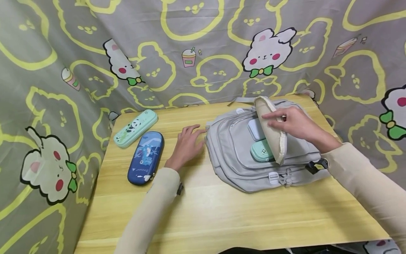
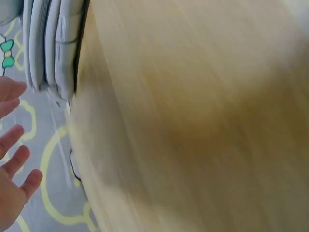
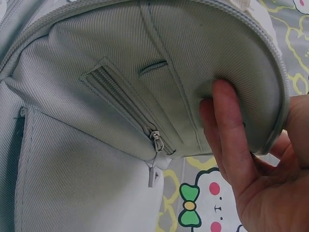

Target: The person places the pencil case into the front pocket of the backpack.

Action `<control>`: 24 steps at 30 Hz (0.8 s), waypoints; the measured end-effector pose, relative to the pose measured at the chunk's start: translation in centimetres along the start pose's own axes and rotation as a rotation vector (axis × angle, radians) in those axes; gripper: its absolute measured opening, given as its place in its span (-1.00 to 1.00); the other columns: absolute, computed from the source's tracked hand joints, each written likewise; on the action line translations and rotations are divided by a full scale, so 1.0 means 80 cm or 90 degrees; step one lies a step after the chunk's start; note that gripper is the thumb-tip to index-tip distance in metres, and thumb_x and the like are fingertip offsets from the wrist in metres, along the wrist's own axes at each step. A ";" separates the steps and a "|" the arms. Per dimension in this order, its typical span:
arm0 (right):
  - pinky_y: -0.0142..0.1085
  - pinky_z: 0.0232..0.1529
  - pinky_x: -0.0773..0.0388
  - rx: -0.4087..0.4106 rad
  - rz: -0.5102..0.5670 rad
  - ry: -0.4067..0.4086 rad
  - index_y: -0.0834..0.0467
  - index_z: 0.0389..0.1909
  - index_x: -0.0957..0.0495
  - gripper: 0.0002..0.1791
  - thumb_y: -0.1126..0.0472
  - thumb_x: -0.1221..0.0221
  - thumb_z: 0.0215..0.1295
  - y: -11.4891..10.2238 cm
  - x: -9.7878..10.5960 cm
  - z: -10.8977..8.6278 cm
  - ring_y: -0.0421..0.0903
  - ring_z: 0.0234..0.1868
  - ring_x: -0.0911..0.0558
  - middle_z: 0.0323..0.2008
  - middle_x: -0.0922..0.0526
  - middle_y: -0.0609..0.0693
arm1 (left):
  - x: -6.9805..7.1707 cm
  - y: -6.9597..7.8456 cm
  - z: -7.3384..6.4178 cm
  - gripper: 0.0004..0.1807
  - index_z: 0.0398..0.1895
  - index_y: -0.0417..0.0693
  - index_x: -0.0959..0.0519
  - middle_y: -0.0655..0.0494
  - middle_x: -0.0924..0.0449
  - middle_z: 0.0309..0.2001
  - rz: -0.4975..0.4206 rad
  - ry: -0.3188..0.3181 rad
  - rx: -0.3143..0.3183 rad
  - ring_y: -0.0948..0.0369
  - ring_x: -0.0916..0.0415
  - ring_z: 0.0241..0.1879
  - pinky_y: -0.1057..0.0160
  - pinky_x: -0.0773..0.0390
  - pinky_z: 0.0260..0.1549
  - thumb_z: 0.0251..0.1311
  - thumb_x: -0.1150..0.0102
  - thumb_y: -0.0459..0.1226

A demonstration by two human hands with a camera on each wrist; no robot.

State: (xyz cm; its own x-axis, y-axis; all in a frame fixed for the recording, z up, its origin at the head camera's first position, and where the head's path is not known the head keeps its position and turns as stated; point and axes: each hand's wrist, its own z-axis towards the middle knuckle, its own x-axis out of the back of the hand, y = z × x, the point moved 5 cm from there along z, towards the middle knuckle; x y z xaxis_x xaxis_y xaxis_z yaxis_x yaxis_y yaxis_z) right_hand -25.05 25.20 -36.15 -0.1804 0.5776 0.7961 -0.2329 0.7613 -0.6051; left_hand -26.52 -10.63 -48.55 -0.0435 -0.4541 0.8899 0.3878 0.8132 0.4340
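Observation:
A grey backpack [image 1: 228,148] lies on the table. My right hand [image 1: 296,123] holds up its flap [image 1: 269,130] between thumb and fingers. In the right wrist view my fingers [image 3: 229,121] lie along the flap's lining, which has a zippered pocket [image 3: 125,104]. A pale blue case [image 1: 256,129] and a small mint-green case [image 1: 262,150] show on the backpack, partly hidden by the flap. My left hand [image 1: 188,144], fingers spread, holds nothing and is beside the backpack's left edge. The left wrist view shows those fingers [image 2: 31,183] near the backpack's layered side [image 2: 65,48].
Left of my left hand lie a dark blue dinosaur pencil case [image 1: 146,158] and a mint-green panda pencil case [image 1: 136,127]. A patterned curtain [image 1: 203,46] encloses the wooden table [image 1: 203,218] at the back and sides.

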 end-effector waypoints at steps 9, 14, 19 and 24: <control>-0.39 -0.16 -0.44 0.002 0.000 -0.003 0.09 0.25 -0.78 -0.67 0.19 -0.33 0.55 -0.002 0.001 0.000 0.02 0.03 -0.54 0.31 -0.72 0.21 | 0.013 -0.033 -0.030 -0.51 0.45 0.10 -0.60 -0.05 -0.33 0.64 0.016 -0.002 0.048 -0.16 -0.21 0.58 -0.29 -0.30 0.47 0.50 -0.32 -0.18; -0.39 -0.17 -0.44 0.004 0.003 -0.003 0.06 0.24 -0.78 -0.67 0.16 -0.34 0.55 -0.001 0.001 0.001 0.00 -0.01 -0.54 0.30 -0.73 0.19 | 0.025 -0.048 -0.047 -0.52 0.43 0.08 -0.62 -0.08 -0.36 0.62 0.031 0.019 0.070 -0.17 -0.23 0.57 -0.32 -0.31 0.44 0.48 -0.33 -0.18; -0.41 -0.16 -0.45 0.006 -0.002 -0.002 0.05 0.24 -0.79 -0.67 0.14 -0.34 0.55 -0.001 0.001 0.002 -0.02 0.04 -0.56 0.30 -0.73 0.18 | 0.036 -0.060 -0.063 -0.51 0.42 0.04 -0.63 -0.11 -0.37 0.61 0.040 0.029 0.077 -0.19 -0.21 0.57 -0.35 -0.29 0.45 0.46 -0.36 -0.21; -0.38 -0.20 -0.45 -0.001 0.001 -0.007 0.05 0.25 -0.78 -0.67 0.13 -0.35 0.55 -0.001 0.000 0.002 -0.03 -0.06 -0.56 0.31 -0.73 0.18 | 0.047 -0.070 -0.077 -0.50 0.41 0.02 -0.63 -0.12 -0.37 0.60 0.043 0.039 0.092 -0.20 -0.18 0.58 -0.41 -0.21 0.50 0.44 -0.38 -0.21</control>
State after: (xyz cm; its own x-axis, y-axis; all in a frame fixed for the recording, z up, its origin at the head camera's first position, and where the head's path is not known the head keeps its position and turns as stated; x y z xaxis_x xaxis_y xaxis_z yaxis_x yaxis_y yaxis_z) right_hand -25.14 25.07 -36.12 -0.1910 0.5761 0.7947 -0.2314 0.7604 -0.6069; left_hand -23.22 -19.14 -48.48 0.0359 -0.4141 0.9095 0.2510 0.8847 0.3928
